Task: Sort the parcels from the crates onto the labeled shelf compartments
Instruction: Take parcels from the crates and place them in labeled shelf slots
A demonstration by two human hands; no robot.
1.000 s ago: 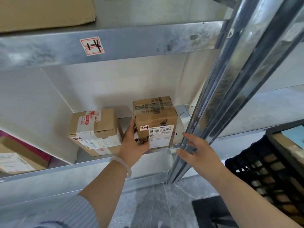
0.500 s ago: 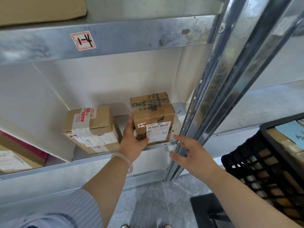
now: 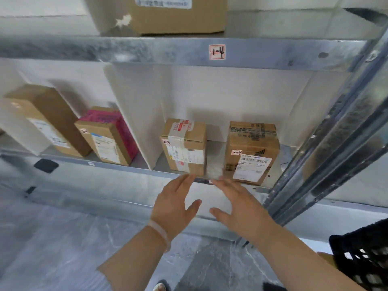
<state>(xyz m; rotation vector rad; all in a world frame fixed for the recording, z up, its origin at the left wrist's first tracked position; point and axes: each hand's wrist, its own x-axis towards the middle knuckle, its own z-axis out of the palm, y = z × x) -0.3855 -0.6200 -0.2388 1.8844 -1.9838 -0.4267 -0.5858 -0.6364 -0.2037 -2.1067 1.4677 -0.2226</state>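
Freed since a moment ago: our metal shelf [image 3: 126, 179], with a black crate [image 3: 361, 255] at its lower right, carries the taped parcel [image 3: 252, 152] marked 2-4 unheld in the rightmost compartment, near a second parcel [image 3: 184, 148] on its left. Our left hand [image 3: 174, 206] and right hand [image 3: 241, 208] hover at the shelf lip, fingers [image 3: 185, 181] straight and spread, holding nothing; blur hides any touch.

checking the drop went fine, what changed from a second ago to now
The left hand let go of the EMS parcel and drew back below the shelf edge; the right hand sits beside it, both open. The parcel stays upright on the shelf, right of the taped parcel.
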